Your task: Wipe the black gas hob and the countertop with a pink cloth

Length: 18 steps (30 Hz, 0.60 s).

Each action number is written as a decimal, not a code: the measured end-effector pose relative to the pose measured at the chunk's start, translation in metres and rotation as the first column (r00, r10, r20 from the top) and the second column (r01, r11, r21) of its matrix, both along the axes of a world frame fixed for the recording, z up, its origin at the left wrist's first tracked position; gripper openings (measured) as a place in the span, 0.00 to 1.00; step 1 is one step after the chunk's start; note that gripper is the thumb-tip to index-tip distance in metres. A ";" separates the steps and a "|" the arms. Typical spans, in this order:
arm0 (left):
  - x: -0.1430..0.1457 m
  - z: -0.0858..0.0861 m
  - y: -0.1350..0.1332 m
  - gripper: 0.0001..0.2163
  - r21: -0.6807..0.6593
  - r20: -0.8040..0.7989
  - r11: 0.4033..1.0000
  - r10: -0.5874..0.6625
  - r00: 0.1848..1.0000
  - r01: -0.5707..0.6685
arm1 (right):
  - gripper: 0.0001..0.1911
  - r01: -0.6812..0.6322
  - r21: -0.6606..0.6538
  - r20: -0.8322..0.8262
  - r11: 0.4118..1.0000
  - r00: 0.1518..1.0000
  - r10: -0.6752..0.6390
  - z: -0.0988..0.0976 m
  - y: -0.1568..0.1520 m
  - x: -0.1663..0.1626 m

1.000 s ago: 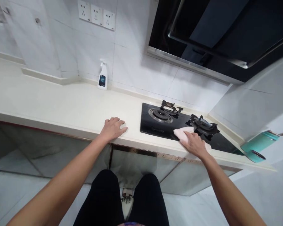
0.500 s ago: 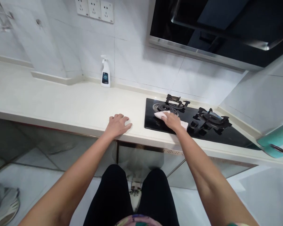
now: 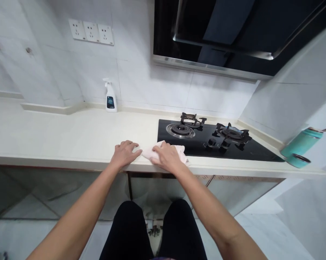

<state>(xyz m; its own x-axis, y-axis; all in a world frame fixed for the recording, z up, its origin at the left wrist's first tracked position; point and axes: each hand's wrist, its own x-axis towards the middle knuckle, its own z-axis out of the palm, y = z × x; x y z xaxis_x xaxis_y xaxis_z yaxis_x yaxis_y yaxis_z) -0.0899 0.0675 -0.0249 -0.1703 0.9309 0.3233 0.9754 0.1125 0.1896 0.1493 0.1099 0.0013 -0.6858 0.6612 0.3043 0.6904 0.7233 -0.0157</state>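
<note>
My right hand (image 3: 166,157) presses flat on a pale pink cloth (image 3: 180,153) at the front of the cream countertop (image 3: 70,133), just left of the black gas hob (image 3: 249,150). Its fingers lie spread over the cloth. My left hand (image 3: 124,154) rests palm down on the counter edge right beside it, its fingers slightly curled, almost touching the cloth's left end. The hob carries two burners with dark pan supports, one at the left (image 3: 183,129) and one at the right (image 3: 233,133).
A white spray bottle (image 3: 110,96) stands at the back against the tiled wall. A black range hood (image 3: 233,32) hangs above the hob. A teal flask (image 3: 300,146) lies at the counter's right end. Wall sockets (image 3: 91,31) sit high on the tiles.
My right hand has slid the cloth left off the hob glass onto the counter's front edge, ending next to my left hand. The left hand has stayed put.
</note>
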 end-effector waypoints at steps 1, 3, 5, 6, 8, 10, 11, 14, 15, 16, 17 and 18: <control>-0.001 0.000 0.001 0.22 -0.007 -0.005 1.000 0.002 1.000 -0.002 | 0.26 -0.023 0.017 -0.008 1.000 1.000 0.023 -0.001 -0.005 -0.004; -0.004 0.000 0.002 0.22 -0.023 -0.015 1.000 0.012 1.000 -0.012 | 0.25 -0.072 0.008 -0.021 0.997 0.997 0.072 -0.002 -0.013 -0.011; -0.007 0.001 0.003 0.22 -0.036 -0.027 0.999 0.018 0.999 -0.019 | 0.25 -0.103 -0.007 -0.033 0.995 0.994 0.102 -0.001 -0.016 -0.016; -0.008 0.001 0.004 0.22 -0.039 -0.032 0.999 0.022 0.999 -0.024 | 0.25 -0.108 -0.009 -0.041 0.994 0.993 0.107 -0.001 -0.017 -0.017; -0.010 0.001 0.006 0.22 -0.046 -0.038 0.998 0.030 0.999 -0.032 | 0.25 -0.106 -0.004 -0.063 0.994 0.992 0.105 -0.001 -0.016 -0.016; -0.011 0.002 0.006 0.22 -0.054 -0.035 0.998 0.037 0.999 -0.038 | 0.25 -0.098 -0.003 -0.086 0.995 0.991 0.098 -0.001 -0.014 -0.008; -0.012 0.002 0.006 0.22 -0.060 -0.032 0.997 0.036 0.999 -0.037 | 0.25 -0.092 -0.014 -0.093 0.996 0.992 0.090 -0.002 -0.012 -0.001; -0.011 0.003 0.004 0.23 -0.077 -0.021 0.997 0.025 0.999 -0.027 | 0.23 -0.035 -0.066 -0.117 0.997 0.993 0.027 -0.004 -0.003 0.038; -0.011 0.003 0.004 0.23 -0.077 -0.018 0.997 0.024 1.000 -0.025 | 0.23 0.003 -0.085 -0.127 0.996 0.992 -0.014 -0.005 0.000 0.056; -0.010 0.004 0.003 0.23 -0.074 -0.013 0.997 0.023 1.000 -0.024 | 0.23 0.049 -0.094 -0.140 0.994 0.988 -0.062 -0.007 0.004 0.077; -0.010 0.004 0.002 0.22 -0.071 -0.006 0.997 0.022 1.000 -0.023 | 0.23 0.102 -0.106 -0.143 0.989 0.983 -0.117 -0.010 0.008 0.100; -0.009 0.003 0.002 0.22 -0.070 0.002 0.997 0.022 1.000 -0.021 | 0.23 0.163 -0.118 -0.146 0.980 0.973 -0.179 -0.013 0.011 0.125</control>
